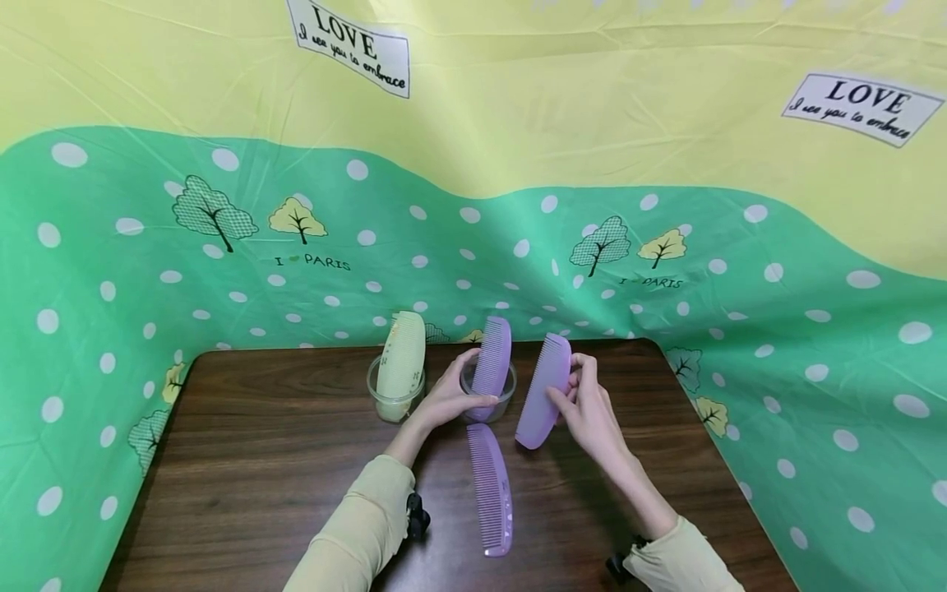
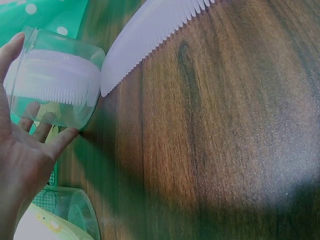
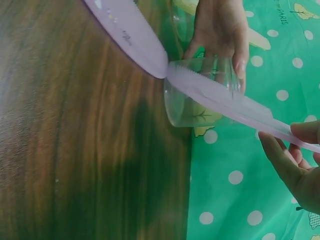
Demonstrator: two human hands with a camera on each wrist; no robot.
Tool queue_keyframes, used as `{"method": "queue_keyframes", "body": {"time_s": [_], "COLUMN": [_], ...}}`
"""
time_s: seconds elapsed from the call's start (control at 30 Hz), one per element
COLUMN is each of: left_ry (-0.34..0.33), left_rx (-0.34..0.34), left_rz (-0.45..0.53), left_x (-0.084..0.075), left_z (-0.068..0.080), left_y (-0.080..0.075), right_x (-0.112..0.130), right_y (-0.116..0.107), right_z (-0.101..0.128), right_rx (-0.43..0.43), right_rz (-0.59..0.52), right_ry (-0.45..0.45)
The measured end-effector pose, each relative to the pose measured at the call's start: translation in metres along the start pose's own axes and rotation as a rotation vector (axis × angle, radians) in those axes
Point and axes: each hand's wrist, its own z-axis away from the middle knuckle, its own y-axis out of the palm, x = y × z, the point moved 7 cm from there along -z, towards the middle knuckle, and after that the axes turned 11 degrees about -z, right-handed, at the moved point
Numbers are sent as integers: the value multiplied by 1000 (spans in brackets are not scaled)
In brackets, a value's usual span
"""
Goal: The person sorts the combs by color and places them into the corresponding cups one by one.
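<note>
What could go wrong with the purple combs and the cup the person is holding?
The purple comb in the cup sticks up above the rim, so the clear cup might tip if the left hand lets go. The comb in the right hand, the held comb, could bump the one inside. And the comb on the table lies so near the cup that it might get nudged.
</note>
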Motion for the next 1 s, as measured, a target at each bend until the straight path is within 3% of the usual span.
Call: {"method": "queue_keyframes", "body": {"time_s": [0.3,1.0], "left_ry": [0,-6], "left_rx": [2,10], "left_rz": [-19,-18], "left_x": [1,2], "left_z": [-1,-1], "left_y": [0,0], "right_x": [13,40], "right_y": [-1,2], "right_z": [-8,-25], "right_rx": [-15,-31], "right_rz": [25,-30], "right_ry": [-54,-56]}}
